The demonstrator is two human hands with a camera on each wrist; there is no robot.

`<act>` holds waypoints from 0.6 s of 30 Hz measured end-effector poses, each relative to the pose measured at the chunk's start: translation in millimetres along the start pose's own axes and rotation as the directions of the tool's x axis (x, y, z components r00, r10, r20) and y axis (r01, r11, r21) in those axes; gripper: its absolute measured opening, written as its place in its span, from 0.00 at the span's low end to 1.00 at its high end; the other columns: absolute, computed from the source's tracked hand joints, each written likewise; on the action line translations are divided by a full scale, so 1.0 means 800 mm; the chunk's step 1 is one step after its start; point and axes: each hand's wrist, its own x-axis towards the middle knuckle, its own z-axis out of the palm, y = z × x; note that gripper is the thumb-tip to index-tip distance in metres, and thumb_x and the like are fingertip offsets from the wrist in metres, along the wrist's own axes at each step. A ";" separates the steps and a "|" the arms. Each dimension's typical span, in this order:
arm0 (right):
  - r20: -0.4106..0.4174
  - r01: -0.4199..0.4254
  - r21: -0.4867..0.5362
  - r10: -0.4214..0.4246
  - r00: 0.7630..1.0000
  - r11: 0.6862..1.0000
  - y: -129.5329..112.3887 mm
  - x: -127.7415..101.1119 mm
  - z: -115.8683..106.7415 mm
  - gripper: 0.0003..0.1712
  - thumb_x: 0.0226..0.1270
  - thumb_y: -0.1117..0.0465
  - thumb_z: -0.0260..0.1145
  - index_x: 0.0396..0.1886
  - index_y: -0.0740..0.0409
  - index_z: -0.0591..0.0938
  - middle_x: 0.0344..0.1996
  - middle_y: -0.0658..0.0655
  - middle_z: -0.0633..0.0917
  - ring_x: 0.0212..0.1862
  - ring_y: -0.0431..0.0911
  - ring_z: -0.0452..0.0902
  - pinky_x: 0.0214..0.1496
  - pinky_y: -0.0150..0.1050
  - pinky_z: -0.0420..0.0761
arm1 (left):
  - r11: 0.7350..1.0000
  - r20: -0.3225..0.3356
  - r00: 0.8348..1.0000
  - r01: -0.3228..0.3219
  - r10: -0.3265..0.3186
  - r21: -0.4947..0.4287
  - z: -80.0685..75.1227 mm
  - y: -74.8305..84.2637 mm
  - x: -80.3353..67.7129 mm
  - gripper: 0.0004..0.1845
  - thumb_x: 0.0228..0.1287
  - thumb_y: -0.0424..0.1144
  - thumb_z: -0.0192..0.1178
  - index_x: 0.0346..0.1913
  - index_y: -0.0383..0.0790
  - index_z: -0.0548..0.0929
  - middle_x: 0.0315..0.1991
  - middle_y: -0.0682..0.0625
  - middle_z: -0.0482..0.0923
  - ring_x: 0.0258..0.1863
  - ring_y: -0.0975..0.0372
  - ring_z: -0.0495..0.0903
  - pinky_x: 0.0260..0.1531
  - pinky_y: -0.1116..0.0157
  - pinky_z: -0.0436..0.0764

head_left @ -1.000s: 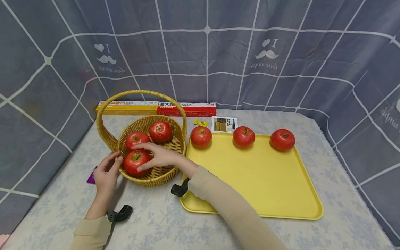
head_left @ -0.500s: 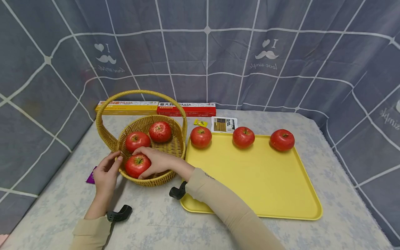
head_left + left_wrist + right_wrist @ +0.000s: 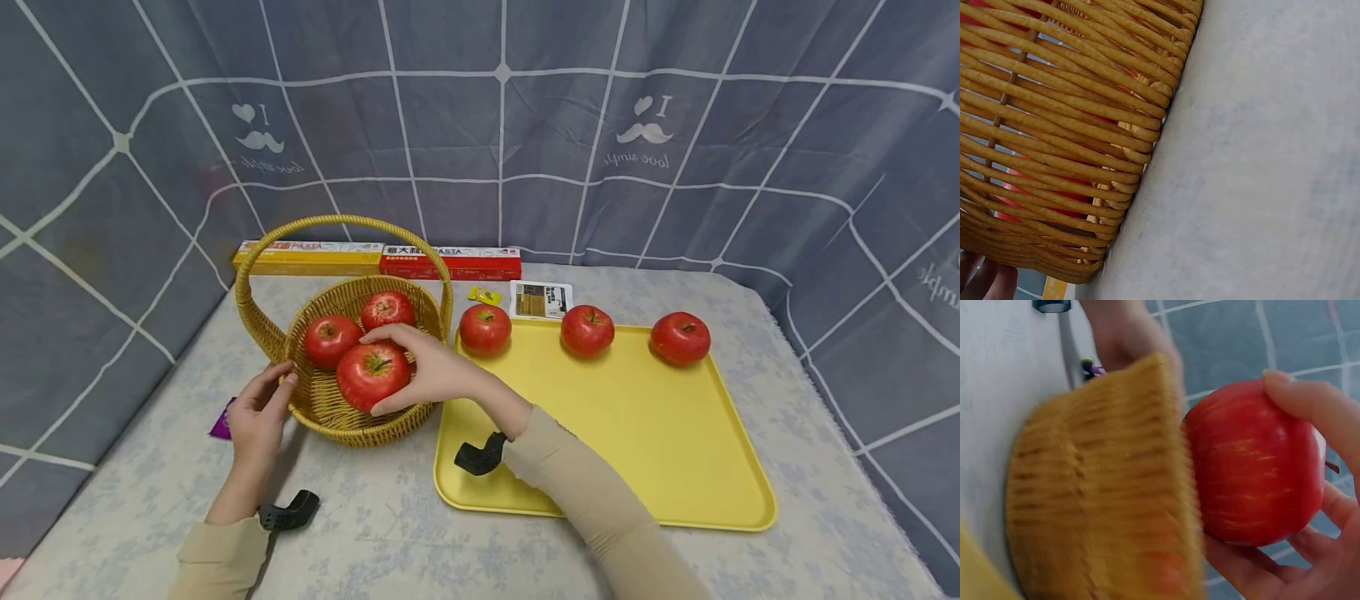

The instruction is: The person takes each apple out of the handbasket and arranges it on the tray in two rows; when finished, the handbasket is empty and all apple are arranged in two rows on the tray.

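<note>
My right hand [image 3: 442, 371] grips a red apple [image 3: 373, 379] between thumb and fingers, over the wicker basket [image 3: 348, 435]. In the right wrist view, this apple [image 3: 1254, 465] overlaps the basket's rim, its stem toward the palm. Two more red apples, a left one [image 3: 331, 342] and a rear one [image 3: 387, 308], lie inside the basket. At the basket's left side, my left hand [image 3: 257, 421] holds the rim with thumb and fingers. The left wrist view is mostly woven basket wall [image 3: 1054, 137], with a few fingertips [image 3: 988, 281] at the lower corner.
Right of the basket lies a yellow tray [image 3: 607, 433], with a left apple [image 3: 486, 329], a middle apple [image 3: 587, 331] and a right apple [image 3: 680, 337] along its far edge. Behind are pasta boxes [image 3: 450, 265], a yellow packet [image 3: 483, 296] and a white packet [image 3: 542, 300]. A purple packet [image 3: 222, 423] lies left.
My right hand has closed around the front apple, lifted it from the basket's floor and moved it right. The left hand has stayed at the rim.
</note>
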 end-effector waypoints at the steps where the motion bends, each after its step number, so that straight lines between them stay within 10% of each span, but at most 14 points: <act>1: -0.006 0.008 0.022 -0.008 1.000 1.000 -0.001 -0.008 -0.008 0.45 0.42 0.48 0.79 0.61 0.42 0.68 0.58 0.44 0.69 0.58 0.38 0.65 0.55 0.36 0.72 | 1.000 -0.001 1.000 0.000 0.000 -0.006 0.000 0.000 0.000 0.14 0.63 0.35 0.60 0.49 0.32 0.82 0.45 0.62 0.78 0.46 0.72 0.75 0.40 0.81 0.73; 8: 0.021 0.018 0.140 -0.022 1.000 0.990 0.007 -0.060 -0.053 0.45 0.45 0.59 0.78 0.63 0.48 0.66 0.58 0.47 0.69 0.57 0.41 0.68 0.52 0.37 0.76 | 1.000 0.006 1.000 -0.001 0.001 -0.026 -0.002 0.003 0.001 0.14 0.63 0.34 0.60 0.50 0.31 0.82 0.45 0.62 0.77 0.45 0.72 0.75 0.39 0.82 0.73; 18: 0.267 0.066 0.087 -0.088 0.960 0.994 0.032 -0.105 -0.056 0.46 0.46 0.60 0.77 0.65 0.54 0.65 0.60 0.49 0.68 0.60 0.41 0.65 0.59 0.39 0.71 | 1.000 0.003 1.000 0.011 -0.011 -0.011 -0.002 0.001 0.000 0.14 0.63 0.36 0.61 0.50 0.34 0.82 0.45 0.62 0.78 0.44 0.72 0.75 0.38 0.82 0.73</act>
